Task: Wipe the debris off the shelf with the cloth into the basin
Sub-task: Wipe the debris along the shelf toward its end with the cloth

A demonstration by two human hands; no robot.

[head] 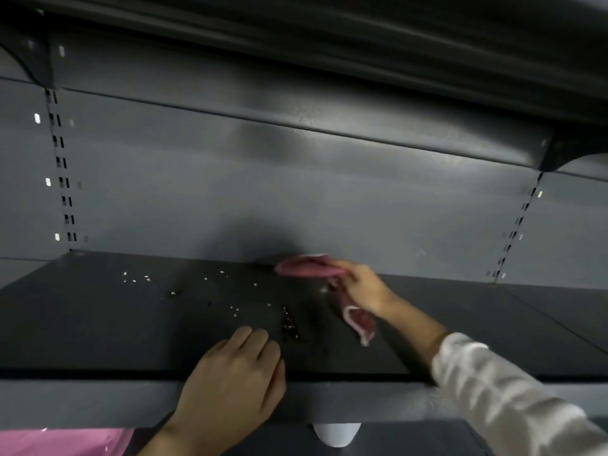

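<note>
mid-clean at a dark metal shelf (98, 324): right hand (362, 287) clenched on a pink cloth (309, 268) by the back wall, left hand (237, 373) flat, fingers together, at the front lip. pale and dark debris (289, 324) still scattered; pink basin (65, 442) below left, most wiping apparently left.

No text, label, brand, number or sign is legible anywhere on the surfaces in this view.

R arm at lower right wore a white long sleeve (513, 399); L forearm at bottom centre was bare, no sleeve.
</note>
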